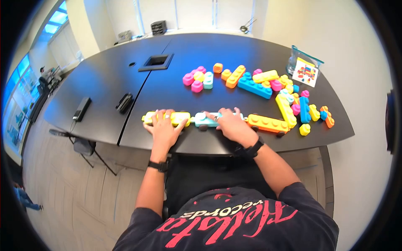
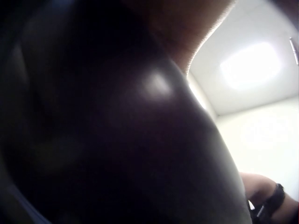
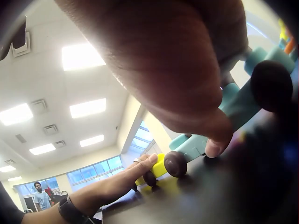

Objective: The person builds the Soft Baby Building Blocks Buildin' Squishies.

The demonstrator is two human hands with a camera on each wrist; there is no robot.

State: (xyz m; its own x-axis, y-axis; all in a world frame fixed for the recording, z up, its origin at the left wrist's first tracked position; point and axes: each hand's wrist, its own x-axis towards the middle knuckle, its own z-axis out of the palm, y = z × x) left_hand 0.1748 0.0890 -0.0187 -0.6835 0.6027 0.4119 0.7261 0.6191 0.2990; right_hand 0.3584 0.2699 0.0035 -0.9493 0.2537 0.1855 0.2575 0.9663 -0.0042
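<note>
Toy cars (image 1: 267,123) stand three in line, two hands (image 1: 163,133) gripping two.

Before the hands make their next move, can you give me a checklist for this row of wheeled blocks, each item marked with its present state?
1. Left hand gripping the yellow wheeled block: ok.
2. Right hand gripping the light blue wheeled block: ok.
3. Orange wheeled block steadied by a hand: not ok, neither hand is on it.
4. Orange wheeled block's right end clear of other pieces: not ok, the long yellow block sits right at it.
5. Links between the three wheeled blocks fully fastened: cannot tell, too small to see.
6. Picture card in the head view: ok, by the zip bag.
</note>
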